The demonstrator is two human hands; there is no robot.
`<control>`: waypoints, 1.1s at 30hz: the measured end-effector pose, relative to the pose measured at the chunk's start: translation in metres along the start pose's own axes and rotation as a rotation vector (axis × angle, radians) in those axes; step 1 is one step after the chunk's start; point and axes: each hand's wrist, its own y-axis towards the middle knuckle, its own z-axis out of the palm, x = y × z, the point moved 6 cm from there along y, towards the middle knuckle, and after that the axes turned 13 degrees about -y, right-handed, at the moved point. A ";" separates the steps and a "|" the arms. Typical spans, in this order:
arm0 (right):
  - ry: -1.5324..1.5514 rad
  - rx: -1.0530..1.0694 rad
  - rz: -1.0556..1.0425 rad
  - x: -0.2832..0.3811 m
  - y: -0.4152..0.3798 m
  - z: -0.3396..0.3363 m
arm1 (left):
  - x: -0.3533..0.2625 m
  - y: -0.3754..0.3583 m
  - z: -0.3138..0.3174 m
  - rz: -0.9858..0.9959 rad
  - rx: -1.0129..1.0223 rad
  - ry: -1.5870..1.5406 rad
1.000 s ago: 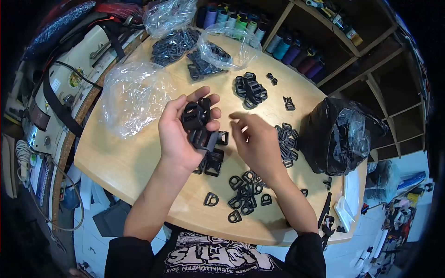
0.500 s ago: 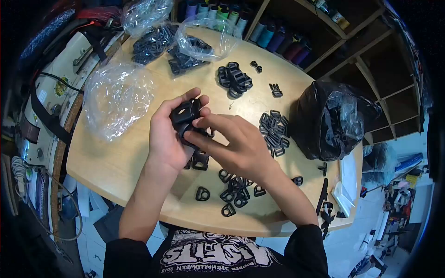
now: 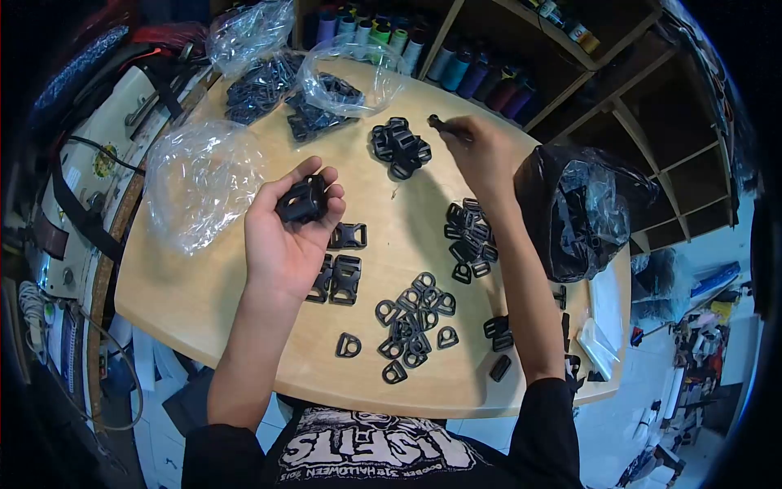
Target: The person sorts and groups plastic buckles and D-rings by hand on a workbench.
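Note:
My left hand (image 3: 285, 232) is raised over the table, its fingers curled around black plastic buckles (image 3: 301, 200); their exact number is hidden. At the far side of the table, my right hand (image 3: 481, 155) pinches a small black plastic piece (image 3: 437, 123), partly covered by the fingers. Just left of that hand is a pile of black strap adjusters (image 3: 401, 147). Side-release buckles (image 3: 346, 279) lie flat near my left wrist. A heap of black D-shaped rings (image 3: 410, 326) sits in the middle front, and black rectangular loops (image 3: 470, 236) lie beside my right forearm.
Clear plastic bags (image 3: 204, 183) are on the left, with bagged black parts (image 3: 265, 85) at the back. A black bag (image 3: 542, 212) stands at the right. A sewing machine (image 3: 102, 175) borders the table (image 3: 195, 310). Behind are shelves with thread spools (image 3: 456, 69).
My right hand has left the buckles at my left hand and moved far and right to the small black piece. My left hand keeps its hold, slightly lower and left.

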 end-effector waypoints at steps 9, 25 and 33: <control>-0.049 0.176 -0.141 0.020 0.009 0.041 | 0.001 0.005 -0.002 -0.041 0.020 -0.003; 0.266 0.126 -0.545 0.163 -0.044 -0.022 | 0.012 -0.001 0.003 -0.084 0.111 0.170; 0.415 0.033 -0.283 0.138 -0.037 -0.027 | 0.017 -0.003 0.005 -0.054 -0.020 0.140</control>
